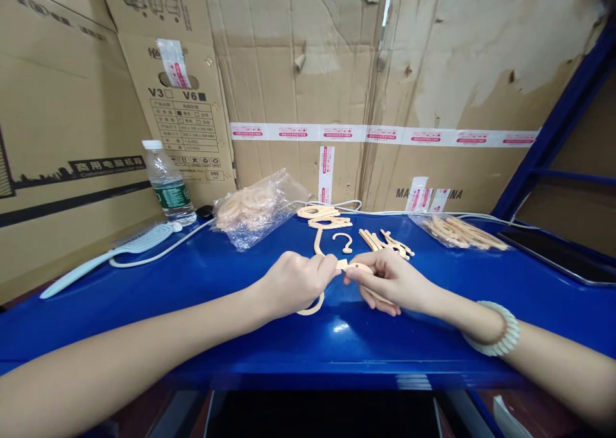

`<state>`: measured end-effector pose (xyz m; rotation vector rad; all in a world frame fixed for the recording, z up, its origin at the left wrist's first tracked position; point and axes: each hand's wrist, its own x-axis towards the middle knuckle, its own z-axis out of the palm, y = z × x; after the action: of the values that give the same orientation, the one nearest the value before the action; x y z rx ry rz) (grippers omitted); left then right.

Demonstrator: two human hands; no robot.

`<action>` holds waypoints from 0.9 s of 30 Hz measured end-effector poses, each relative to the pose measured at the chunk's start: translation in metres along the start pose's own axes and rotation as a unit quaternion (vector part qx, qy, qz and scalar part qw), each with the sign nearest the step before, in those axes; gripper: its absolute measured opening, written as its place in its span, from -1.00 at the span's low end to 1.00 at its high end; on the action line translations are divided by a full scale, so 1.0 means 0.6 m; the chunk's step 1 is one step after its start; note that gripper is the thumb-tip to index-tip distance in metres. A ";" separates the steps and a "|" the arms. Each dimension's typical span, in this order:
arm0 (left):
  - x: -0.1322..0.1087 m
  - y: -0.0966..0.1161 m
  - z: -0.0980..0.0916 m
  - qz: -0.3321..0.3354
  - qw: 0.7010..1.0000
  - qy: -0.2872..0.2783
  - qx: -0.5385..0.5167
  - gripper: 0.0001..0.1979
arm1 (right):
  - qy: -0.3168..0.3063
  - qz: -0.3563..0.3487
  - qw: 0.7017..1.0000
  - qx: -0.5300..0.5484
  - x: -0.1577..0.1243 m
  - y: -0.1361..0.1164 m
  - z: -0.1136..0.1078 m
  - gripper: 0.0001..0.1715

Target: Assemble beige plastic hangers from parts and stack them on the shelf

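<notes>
My left hand [307, 281] is closed in a pinch on a beige plastic hanger hook; its curved end [312, 308] shows below the fist, though the hand hides its middle. Against its tip, my right hand [385, 277] pinches a flat beige hanger piece [359, 268] with a small hole, mostly covered by the fingers. The two parts meet or nearly meet between the hands; I cannot tell whether they are joined. Just beyond lies a loose hanger hook [344, 242]. Several beige hanger arms [382, 242] lie behind my right hand, and flat looped hanger pieces [325, 217] sit farther back.
On the blue table [231, 335] stand a water bottle [169, 188] and a pale hairbrush [115, 252] at left. Plastic bags of hanger parts lie at left [255, 207] and right [462, 233]. A dark tablet [558, 255] rests far right; cardboard [308, 85] walls the back.
</notes>
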<state>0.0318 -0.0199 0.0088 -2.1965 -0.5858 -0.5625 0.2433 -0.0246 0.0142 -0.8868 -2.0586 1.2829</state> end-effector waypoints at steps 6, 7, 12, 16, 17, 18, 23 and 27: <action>0.004 -0.002 -0.012 -0.047 0.993 -0.064 -0.082 -0.64 | 0.023 -0.026 0.999 -0.017 -0.003 -0.001 0.006 -0.63; 0.005 -0.002 -0.013 -0.063 0.990 -0.081 -0.102 -0.63 | 0.031 -0.033 0.998 -0.030 -0.004 -0.002 0.006 -0.63; 0.007 0.002 -0.009 -0.178 0.949 -0.148 -0.214 -0.63 | 0.068 -0.117 0.982 -0.130 -0.009 -0.005 0.003 -0.56; 0.009 0.003 -0.004 -0.249 0.904 -0.130 -0.322 -0.66 | 0.018 -0.060 0.998 -0.010 -0.006 -0.004 -0.003 -0.61; 0.009 0.002 -0.002 -0.272 0.886 -0.119 -0.356 -0.66 | 0.011 -0.055 0.998 0.014 -0.003 -0.003 -0.005 -0.60; 0.010 0.001 0.000 -0.296 0.865 -0.108 -0.391 -0.67 | 0.008 -0.054 0.998 0.030 0.000 -0.002 -0.008 -0.59; 0.019 -0.009 0.008 -0.429 0.684 -0.086 -0.584 -0.66 | 0.099 -0.074 0.986 0.112 0.017 -0.003 -0.054 -0.61; 0.023 -0.012 0.009 -0.473 0.534 -0.073 -0.697 -0.73 | 0.268 -0.084 0.960 0.025 0.018 -0.001 -0.134 -0.60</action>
<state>0.0397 -0.0081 0.0175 -3.1555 -2.0008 -1.9726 0.2955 0.0277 0.0475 -0.8950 -1.6246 0.8781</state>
